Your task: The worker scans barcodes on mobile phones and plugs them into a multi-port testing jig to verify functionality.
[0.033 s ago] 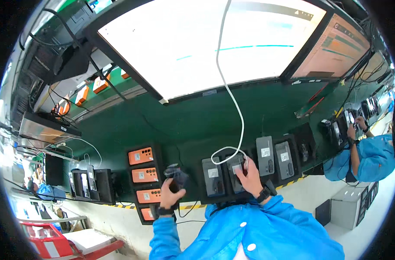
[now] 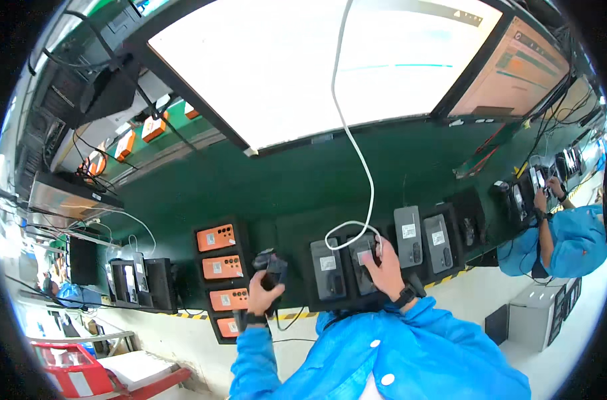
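Note:
My left hand (image 2: 260,297) is closed around a black handheld scanner (image 2: 272,267), held beside a black tray of orange phones (image 2: 222,267). A dark cord hangs below the scanner. With its fingers closed at the end of a white cable (image 2: 368,180), my right hand (image 2: 385,270) is over a dark grey phone (image 2: 362,280) and partly covers it. The plug itself is hidden by the fingers. A reddish patch of light shows on that phone's label. To its left lies another grey phone (image 2: 328,283); two more grey phones (image 2: 408,233) lie to the right in black trays.
A large lit monitor (image 2: 303,73) stands over the green bench (image 2: 283,193), with a second screen (image 2: 510,73) at right. Another black tray (image 2: 160,287) sits at left. A co-worker's blue sleeve (image 2: 570,240) and hands are at far right. The white cable hangs across the middle.
The scanner in my left hand has turned slightly and looks sharper than before. My right hand has stayed almost in place.

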Demonstrator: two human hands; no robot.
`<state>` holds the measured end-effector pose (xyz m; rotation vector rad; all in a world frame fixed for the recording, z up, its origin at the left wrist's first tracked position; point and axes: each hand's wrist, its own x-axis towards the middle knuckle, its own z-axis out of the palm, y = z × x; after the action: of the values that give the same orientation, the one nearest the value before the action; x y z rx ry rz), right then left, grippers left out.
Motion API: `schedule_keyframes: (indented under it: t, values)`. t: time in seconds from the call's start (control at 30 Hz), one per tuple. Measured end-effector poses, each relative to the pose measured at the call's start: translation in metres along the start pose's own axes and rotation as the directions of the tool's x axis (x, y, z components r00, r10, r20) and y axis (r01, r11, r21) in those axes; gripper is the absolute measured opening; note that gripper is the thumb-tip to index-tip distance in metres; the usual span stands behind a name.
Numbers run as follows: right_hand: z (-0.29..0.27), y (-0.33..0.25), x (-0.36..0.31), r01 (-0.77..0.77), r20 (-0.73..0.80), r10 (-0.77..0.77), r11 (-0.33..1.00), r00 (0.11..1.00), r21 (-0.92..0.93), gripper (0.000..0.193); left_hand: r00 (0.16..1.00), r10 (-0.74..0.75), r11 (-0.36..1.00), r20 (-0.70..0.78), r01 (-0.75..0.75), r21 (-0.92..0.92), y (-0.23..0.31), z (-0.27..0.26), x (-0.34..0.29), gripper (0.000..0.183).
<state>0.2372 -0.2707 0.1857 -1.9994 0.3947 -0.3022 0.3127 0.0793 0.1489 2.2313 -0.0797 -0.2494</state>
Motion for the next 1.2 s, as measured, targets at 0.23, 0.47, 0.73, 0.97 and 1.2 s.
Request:
schedule_keyframes:
  t: [0.23, 0.47, 0.73, 0.97, 1.2]
  values:
    - [0.01, 0.007, 0.022, -0.097, -0.024, 0.097, 0.995, 0.995, -0.017, 0.035, 0.993, -0.102, 0.992, 0.057, 0.106, -0.064, -0.075, 0.076, 0.037, 0.062]
    - [0.003, 0.041, 0.029, -0.112, 0.019, 0.11, 0.981, 0.994, 0.156, 0.02, 0.956, 0.099, 0.992, -0.275, -0.071, 0.108, -0.037, 0.056, 0.028, 0.043]
    - [-0.043, -0.021, 0.041, -0.147, 0.271, -0.034, 0.771, 0.962, 0.619, 0.029, 0.979, -0.06, 0.875, -0.194, -0.042, -0.483, 0.05, 0.039, -0.05, 0.045]
    - [-0.053, -0.029, 0.035, -0.198, 0.352, -0.023, 0.792, 0.936, 0.578, 0.019, 0.99, -0.105, 0.825, -0.089, 0.037, -0.563, 0.072, 0.072, -0.084, 0.064]
    - [-0.056, -0.028, 0.038, -0.162, 0.417, -0.086, 0.836, 0.905, 0.524, 0.015, 0.991, -0.096, 0.81, -0.098, 0.02, -0.586, 0.083, 0.077, -0.087, 0.058]
